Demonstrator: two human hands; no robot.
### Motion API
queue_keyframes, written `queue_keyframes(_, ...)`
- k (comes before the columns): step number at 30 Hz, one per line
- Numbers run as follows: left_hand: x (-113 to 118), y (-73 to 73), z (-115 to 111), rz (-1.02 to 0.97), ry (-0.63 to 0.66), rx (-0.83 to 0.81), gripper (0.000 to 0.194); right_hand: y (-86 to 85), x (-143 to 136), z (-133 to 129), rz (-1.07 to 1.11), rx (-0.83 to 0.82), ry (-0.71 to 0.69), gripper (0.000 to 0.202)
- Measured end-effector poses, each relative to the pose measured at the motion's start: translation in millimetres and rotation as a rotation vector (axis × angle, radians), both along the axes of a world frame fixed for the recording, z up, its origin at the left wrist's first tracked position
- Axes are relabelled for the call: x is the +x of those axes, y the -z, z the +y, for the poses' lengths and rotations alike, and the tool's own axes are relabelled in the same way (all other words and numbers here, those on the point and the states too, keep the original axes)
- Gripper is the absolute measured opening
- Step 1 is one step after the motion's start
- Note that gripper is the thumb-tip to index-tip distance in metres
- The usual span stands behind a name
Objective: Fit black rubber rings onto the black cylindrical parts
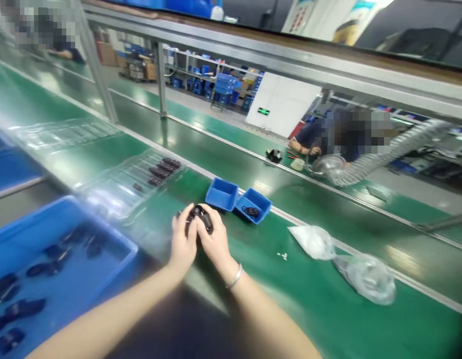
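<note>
A small black part (204,219) with a round knob-like end is held up between my two hands over the front edge of the green bench. My left hand (184,242) wraps its fingers and thumb round the part's left side. My right hand (216,237), with a bracelet at the wrist, grips the right side. The fingers cover much of the part, so its exact kind does not show. Just beyond my hands sit two small blue bins (221,194); the right-hand bin (255,204) has black pieces in it.
A large blue crate (114,239) with several black parts stands at the left. Clear plastic trays (114,187) lie on the bench, one partly filled with dark parts. To the right are small white pieces (283,256) and plastic bags (316,242). Across the bench sits another person (331,134).
</note>
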State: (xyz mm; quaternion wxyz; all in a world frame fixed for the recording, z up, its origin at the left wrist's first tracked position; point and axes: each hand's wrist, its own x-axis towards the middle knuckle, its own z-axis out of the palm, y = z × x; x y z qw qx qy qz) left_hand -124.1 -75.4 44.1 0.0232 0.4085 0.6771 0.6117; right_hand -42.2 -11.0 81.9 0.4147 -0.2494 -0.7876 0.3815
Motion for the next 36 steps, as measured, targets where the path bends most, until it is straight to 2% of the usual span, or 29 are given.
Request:
queue_keyframes(3,39,25.1,34,0.038,0.155,-0.016,0.042,29.1,48,23,0.046,-0.006,0.152,0.034)
queue_keyframes(7,60,38.8,53,0.09,0.281,-0.034,0.045,49.8,76,36,0.117,0.006,0.244,0.033)
queue_keyframes(13,60,39.8,61,0.14,0.277,-0.051,0.047,51.4,80,43,0.094,-0.004,0.24,0.038)
queue_keyframes(25,68,34.2,56,0.258,0.334,-0.138,0.047,56.1,103,42,0.105,-0.009,0.219,0.036)
queue_keyframes(31,70,32.8,54,0.281,0.427,-0.229,0.047,57.8,122,39,0.041,-0.044,0.229,0.039)
queue_keyframes(36,67,32.7,56,0.24,0.393,-0.29,0.042,59.9,126,41,-0.065,-0.087,0.224,0.043)
